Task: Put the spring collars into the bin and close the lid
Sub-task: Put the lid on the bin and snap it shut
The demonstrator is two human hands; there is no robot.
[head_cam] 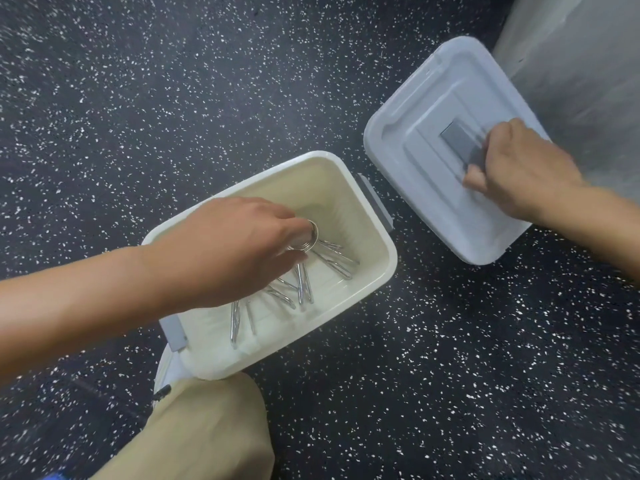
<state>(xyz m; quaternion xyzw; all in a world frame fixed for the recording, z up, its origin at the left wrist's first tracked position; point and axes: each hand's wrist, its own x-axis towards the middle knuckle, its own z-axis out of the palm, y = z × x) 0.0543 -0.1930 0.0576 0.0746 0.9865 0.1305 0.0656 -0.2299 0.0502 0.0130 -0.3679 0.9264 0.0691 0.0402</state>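
Note:
An open cream-white bin point(377, 244) with grey side latches stands on the speckled floor. My left hand point(239, 251) reaches down inside it and is closed around a bunch of metal spring collars point(308, 233); their chrome handles fan out over the bin's bottom. To the right the grey-white lid point(415, 161) lies flat on the floor, apart from the bin. My right hand point(519, 168) is on the lid, its fingers curled around the dark grey handle point(460, 140) in the middle.
The floor point(173, 98) is black rubber with white flecks. A grey wall or panel point(581, 57) rises at the upper right, just behind the lid. My knee in tan trousers point(207, 427) is at the bottom, touching the bin's near corner.

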